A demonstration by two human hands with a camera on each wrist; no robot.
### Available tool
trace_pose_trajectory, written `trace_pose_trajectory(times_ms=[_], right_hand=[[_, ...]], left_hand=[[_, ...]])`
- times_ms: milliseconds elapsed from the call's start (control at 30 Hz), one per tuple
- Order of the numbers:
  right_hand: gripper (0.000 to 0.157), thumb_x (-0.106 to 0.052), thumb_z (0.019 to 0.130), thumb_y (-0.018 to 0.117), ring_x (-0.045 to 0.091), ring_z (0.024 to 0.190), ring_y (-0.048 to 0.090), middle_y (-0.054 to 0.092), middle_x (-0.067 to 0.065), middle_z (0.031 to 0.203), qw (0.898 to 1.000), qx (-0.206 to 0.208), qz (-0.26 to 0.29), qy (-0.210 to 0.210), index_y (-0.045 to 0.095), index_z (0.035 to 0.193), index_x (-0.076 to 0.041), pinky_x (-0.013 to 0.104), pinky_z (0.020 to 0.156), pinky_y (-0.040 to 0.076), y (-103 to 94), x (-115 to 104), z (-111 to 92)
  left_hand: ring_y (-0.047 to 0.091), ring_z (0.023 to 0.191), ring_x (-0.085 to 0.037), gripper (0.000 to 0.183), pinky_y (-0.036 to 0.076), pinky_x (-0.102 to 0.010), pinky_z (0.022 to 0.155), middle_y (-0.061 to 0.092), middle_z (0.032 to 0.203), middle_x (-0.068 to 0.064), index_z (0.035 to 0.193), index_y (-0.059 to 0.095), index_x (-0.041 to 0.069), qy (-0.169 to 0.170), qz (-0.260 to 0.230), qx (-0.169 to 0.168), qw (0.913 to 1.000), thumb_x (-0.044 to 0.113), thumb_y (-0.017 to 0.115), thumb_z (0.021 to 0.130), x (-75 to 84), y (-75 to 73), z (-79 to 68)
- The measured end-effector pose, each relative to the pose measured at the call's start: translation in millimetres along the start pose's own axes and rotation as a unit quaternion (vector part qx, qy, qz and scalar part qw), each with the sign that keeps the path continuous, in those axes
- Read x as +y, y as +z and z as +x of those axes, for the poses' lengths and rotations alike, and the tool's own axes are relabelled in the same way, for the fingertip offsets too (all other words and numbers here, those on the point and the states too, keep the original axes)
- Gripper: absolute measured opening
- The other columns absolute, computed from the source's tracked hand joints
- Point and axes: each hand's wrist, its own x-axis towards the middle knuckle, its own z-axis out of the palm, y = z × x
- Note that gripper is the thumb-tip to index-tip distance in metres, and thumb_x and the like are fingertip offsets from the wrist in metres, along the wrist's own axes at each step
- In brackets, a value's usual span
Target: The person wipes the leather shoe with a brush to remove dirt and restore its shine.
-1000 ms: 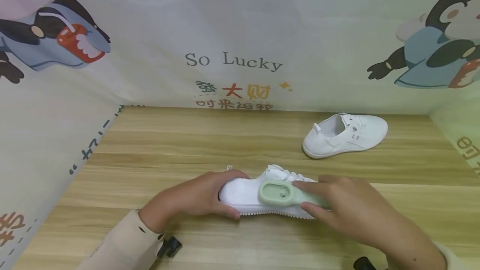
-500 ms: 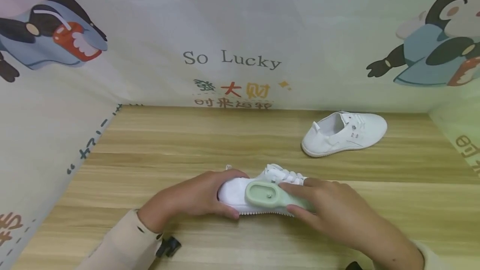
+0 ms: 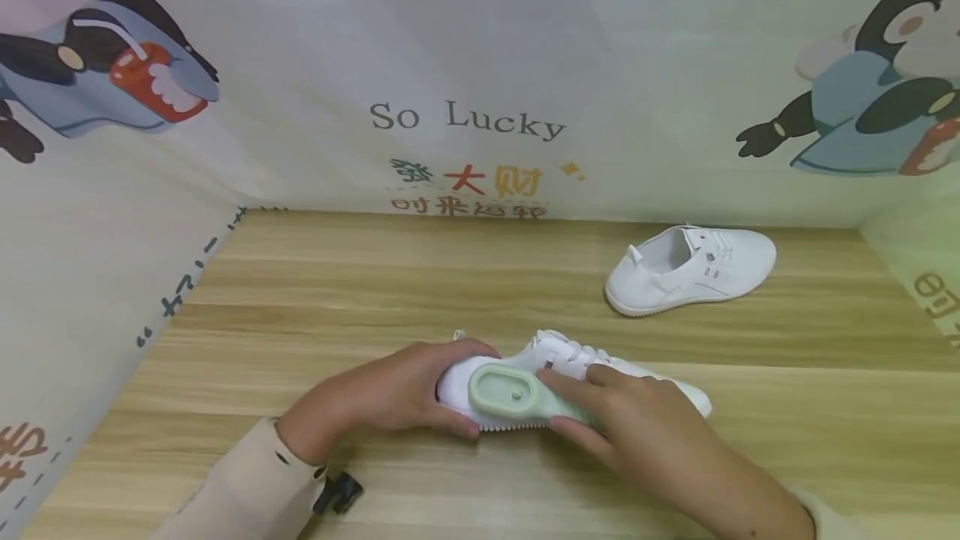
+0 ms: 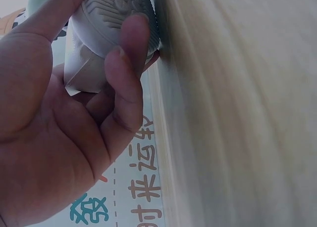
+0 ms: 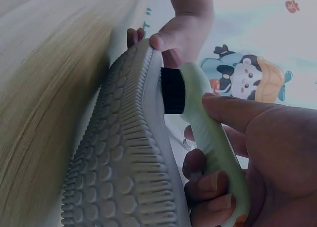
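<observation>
A white lace-up shoe (image 3: 690,397) lies tipped on its side near the front, its ridged sole (image 5: 119,153) turned toward the person. My left hand (image 3: 397,387) grips it round the heel, thumb and fingers curled on either side. In my right hand (image 3: 637,415) is a light green shoe brush (image 3: 502,390), held by its handle. Dark bristles (image 5: 173,91) on the brush touch the side of the shoe near the heel, as the right wrist view shows. From the left wrist view the heel end of the sole (image 4: 119,14) sits between the fingers.
Another white shoe (image 3: 690,272) stands upright at the back right of the wooden table (image 3: 337,273). A printed cloth (image 3: 480,48) with cartoon figures and lettering walls in the back and sides. A small black clip (image 3: 339,493) hangs by the left sleeve.
My right hand has slid the brush leftward along the shoe's side toward the heel, uncovering the toe. The left hand keeps its hold in the same place.
</observation>
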Motion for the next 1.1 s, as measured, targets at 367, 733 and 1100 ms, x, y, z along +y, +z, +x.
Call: trace_pose_trajectory(times_ms=[367,733,1100], right_hand=[[0.043,-0.047,0.092,0.067,0.011,0.073,0.065,0.069,-0.005,0.093,1.0,-0.015,0.004,0.017,0.063,0.133,-0.037,0.033,0.06,0.05,-7.5,8.2,-2.4],[0.039,-0.042,0.091,0.071,0.014,0.082,0.068,0.073,0.0,0.099,0.999,-0.038,0.01,0.021,0.067,0.129,-0.034,0.04,0.07,0.055,-24.2,23.6,-6.1],[0.037,-0.041,0.09,0.071,0.0,0.069,0.051,0.067,-0.014,0.085,0.998,-0.053,0.018,0.028,0.069,0.127,-0.035,0.028,0.062,0.046,-37.3,29.7,-5.7]], left_hand=[[0.061,0.108,-0.006,0.074,0.047,-0.033,0.096,0.063,0.124,0.017,0.138,0.051,0.036,-0.005,-0.003,-0.001,1.0,0.037,0.088,0.074,-0.4,1.0,1.6],[0.061,0.104,-0.007,0.073,0.048,-0.032,0.094,0.064,0.123,0.016,0.137,0.051,0.036,-0.016,-0.001,-0.002,0.9999,0.038,0.088,0.074,0.5,1.5,1.6],[0.061,0.101,-0.007,0.073,0.048,-0.03,0.092,0.064,0.122,0.013,0.137,0.051,0.034,-0.013,0.008,0.002,0.9999,0.04,0.087,0.074,0.0,-0.3,0.5]])
